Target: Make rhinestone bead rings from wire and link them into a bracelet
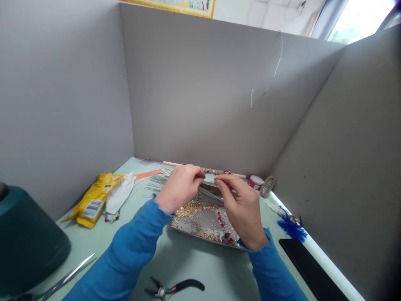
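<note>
Two tight pinches: left hand (183,184), contents unclear; right hand (242,205), thin wire (209,181).

From here, the hair-thin dark wire (235,178) in the bare right hand (243,205), by the shallow grey metal tray (203,238), is too fine to follow; left of the tray, the bulky dark-green container (29,246) and long steel scissors (67,277) leave my sight.

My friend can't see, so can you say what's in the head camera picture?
A person's left hand and right hand are close together over a tray of beads, the right pinching what looks like thin wire. A bundle of wires lies across the tray; pliers lie in front, scissors and a yellow packet to the left.
</note>
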`<move>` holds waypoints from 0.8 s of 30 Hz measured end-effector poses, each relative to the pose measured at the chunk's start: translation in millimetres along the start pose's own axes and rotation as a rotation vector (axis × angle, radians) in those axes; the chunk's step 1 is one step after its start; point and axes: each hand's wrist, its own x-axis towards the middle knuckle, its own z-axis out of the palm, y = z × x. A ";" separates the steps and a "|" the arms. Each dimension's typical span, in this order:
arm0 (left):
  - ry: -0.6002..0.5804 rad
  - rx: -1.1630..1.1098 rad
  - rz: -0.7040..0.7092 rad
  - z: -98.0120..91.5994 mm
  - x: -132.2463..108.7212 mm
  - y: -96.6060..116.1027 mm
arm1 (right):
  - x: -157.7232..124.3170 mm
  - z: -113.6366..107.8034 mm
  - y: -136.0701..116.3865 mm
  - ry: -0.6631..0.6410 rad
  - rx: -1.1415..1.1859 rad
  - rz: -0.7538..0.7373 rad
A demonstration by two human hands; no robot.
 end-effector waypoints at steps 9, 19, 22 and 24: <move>-0.095 -0.314 -0.157 3.6 -2.2 -7.9 | -1.3 4.3 1.3 -0.028 0.177 0.193; -0.026 -0.597 -0.339 6.7 0.7 1.4 | -1.2 7.2 -1.7 -0.047 0.487 0.448; 0.056 -0.711 -0.414 3.7 2.4 6.2 | 0.8 4.9 -3.7 -0.161 0.560 0.572; 0.071 -0.794 -0.447 0.7 2.6 9.4 | 1.9 3.9 -3.6 -0.245 0.590 0.654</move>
